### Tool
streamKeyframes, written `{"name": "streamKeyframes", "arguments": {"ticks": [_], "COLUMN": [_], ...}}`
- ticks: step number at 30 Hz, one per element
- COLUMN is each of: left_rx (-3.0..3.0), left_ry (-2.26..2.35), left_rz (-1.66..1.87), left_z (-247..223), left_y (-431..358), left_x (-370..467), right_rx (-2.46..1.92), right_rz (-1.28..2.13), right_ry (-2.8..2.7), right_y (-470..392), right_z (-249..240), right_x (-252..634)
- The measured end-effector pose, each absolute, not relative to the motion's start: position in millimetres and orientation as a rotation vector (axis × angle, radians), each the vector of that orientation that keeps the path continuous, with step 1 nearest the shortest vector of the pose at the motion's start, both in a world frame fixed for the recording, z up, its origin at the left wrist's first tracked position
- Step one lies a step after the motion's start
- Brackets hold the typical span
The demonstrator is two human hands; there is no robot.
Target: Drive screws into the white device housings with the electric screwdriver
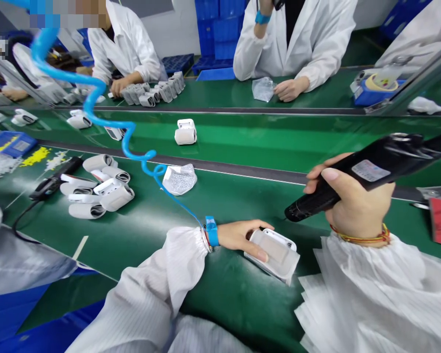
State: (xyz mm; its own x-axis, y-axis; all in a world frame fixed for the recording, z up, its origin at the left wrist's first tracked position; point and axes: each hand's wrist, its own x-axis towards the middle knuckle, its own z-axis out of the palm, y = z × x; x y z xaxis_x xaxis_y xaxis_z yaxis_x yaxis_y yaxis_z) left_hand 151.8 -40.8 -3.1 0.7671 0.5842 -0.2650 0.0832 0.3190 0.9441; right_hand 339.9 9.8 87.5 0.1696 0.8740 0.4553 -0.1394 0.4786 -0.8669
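Note:
My left hand (244, 237), with a blue wrist strap (211, 231), is closed around the near-left side of a wrist blood pressure monitor (279, 252) on the green table. Its thumb lies across the grey cuff, and the white housing faces up along the far side. My right hand (356, 196) grips a black electric screwdriver (327, 196) from the side. The tool is tilted, its tip pointing down and left above the table, apart from the monitor. A small bag of screws (181, 179) lies farther back on the table.
A pile of monitors (103, 189) and another black screwdriver (55, 179) lie left. A coiled blue cord (95, 105) hangs across the view to my wrist strap. A monitor (185, 132) sits on the green conveyor belt (235, 135). Co-workers in white coats sit opposite. White sheets (312, 304) lie beside my right sleeve.

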Motion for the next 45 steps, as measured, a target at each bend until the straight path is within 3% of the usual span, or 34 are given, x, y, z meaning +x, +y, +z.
{"name": "streamKeyframes", "arguments": {"ticks": [40, 45], "left_rx": [1.275, 1.294], "left_ry": [0.684, 0.691], "left_rz": [0.364, 0.239], "left_z": [0, 10], "left_y": [-41, -30], "left_x": [153, 130], "right_rx": [-0.773, -0.781], "right_rz": [0.798, 0.817], "right_ry": [-1.186, -1.138], "right_y": [12, 15], "right_z": [86, 84], "right_x": [341, 342]}}
